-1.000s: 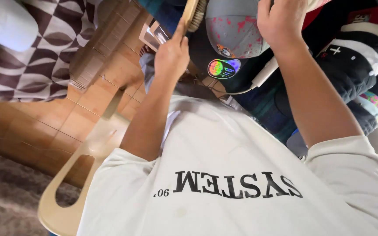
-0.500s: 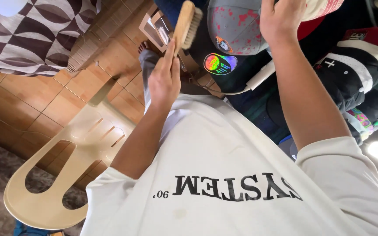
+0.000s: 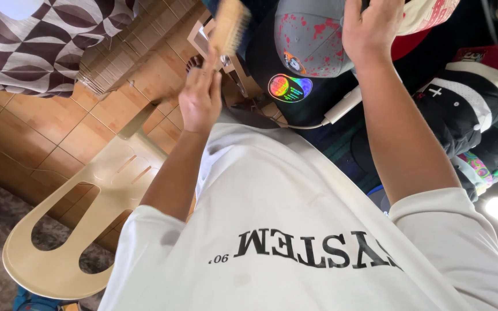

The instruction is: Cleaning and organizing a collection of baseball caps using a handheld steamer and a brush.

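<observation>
Left hand (image 3: 200, 98) grips a blurred wooden brush (image 3: 230, 26) by its handle, just beside the red-spattered grey cap (image 3: 309, 37) that the right hand (image 3: 370, 29) clasps.

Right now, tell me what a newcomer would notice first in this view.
A grey cap spattered with red, a shiny round sticker on its dark brim, sits top centre in the grip of the right hand. To its left, the left hand holds up a blurred wooden brush. A beige plastic chair stands on the tiled floor at lower left.
</observation>
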